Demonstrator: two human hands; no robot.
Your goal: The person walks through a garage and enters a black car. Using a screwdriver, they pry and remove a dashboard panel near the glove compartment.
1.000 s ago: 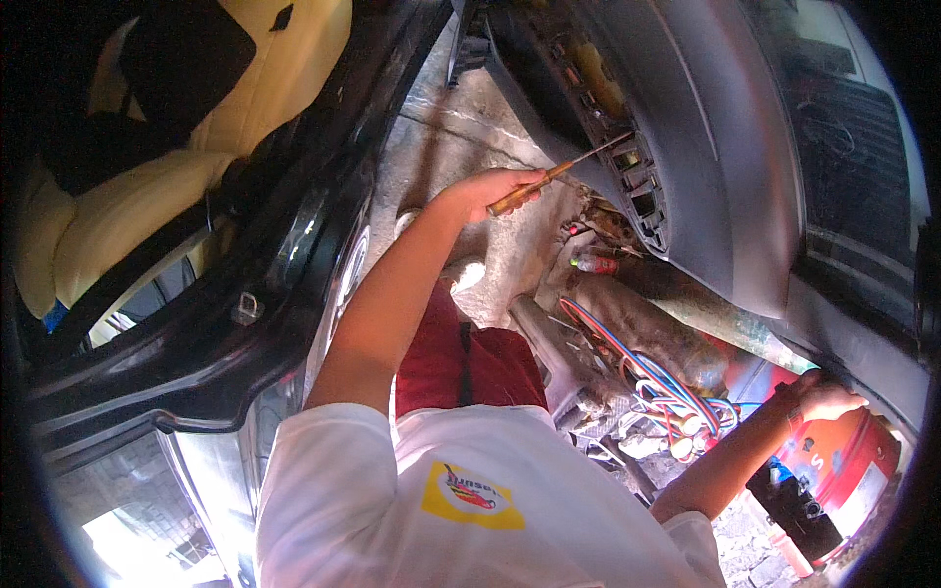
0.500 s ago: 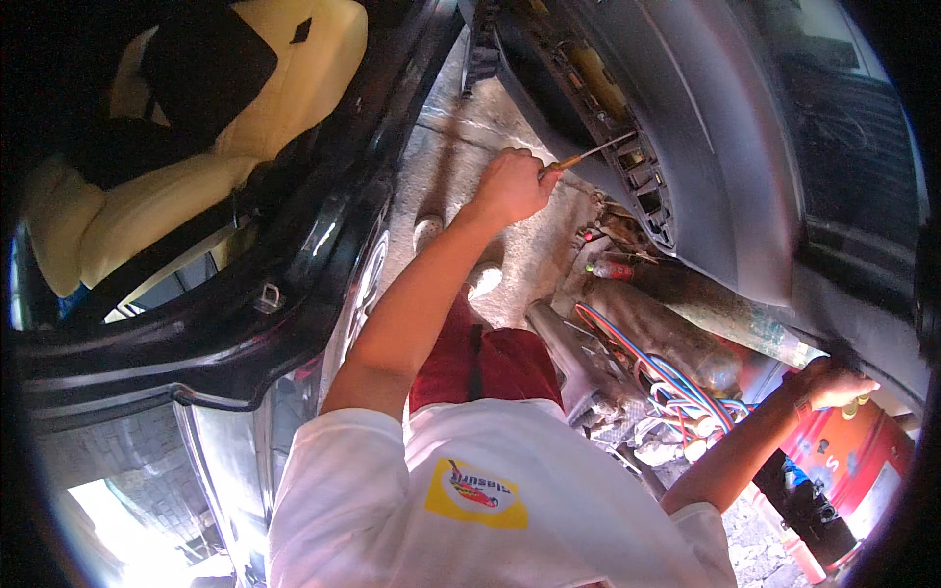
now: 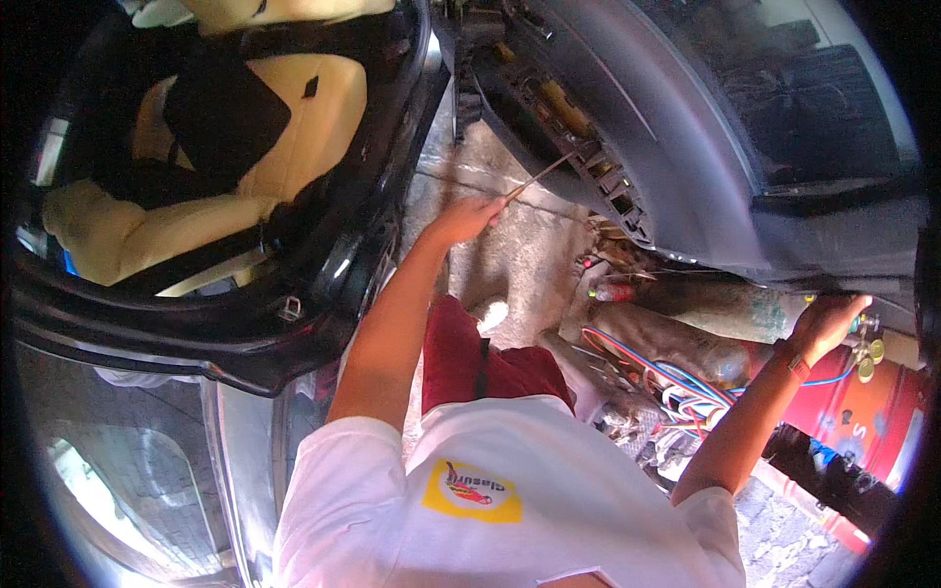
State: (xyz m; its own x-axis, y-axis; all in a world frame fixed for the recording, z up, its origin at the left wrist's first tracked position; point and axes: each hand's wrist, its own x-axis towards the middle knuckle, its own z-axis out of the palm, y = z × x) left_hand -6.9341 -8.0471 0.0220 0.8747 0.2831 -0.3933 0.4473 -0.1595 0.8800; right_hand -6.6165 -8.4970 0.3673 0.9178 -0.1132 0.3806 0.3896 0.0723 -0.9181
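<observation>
My left hand (image 3: 469,220) is closed around the handle of a screwdriver (image 3: 537,179). Its thin shaft points up and right, and the tip meets the slotted, opened-up strip (image 3: 593,162) on the inner side of a dark grey car door (image 3: 676,162). Whether the tip sits inside a slot is too small to tell. Far to the right, my right hand (image 3: 825,323) is at the door's lower right edge, closed on it, with some fingers hidden.
At left is the dark car body (image 3: 323,284) with a cream and black seat (image 3: 304,127). Under the door lie gas cylinders (image 3: 676,338), a plastic bottle (image 3: 613,292) and tangled red and blue hoses (image 3: 676,384). A red drum (image 3: 843,407) stands at right, beside brass valve fittings (image 3: 866,358).
My left hand has moved left and slightly down with the screwdriver, whose tip now meets the strip farther up-left. The view has shifted. My right hand stays at the door edge.
</observation>
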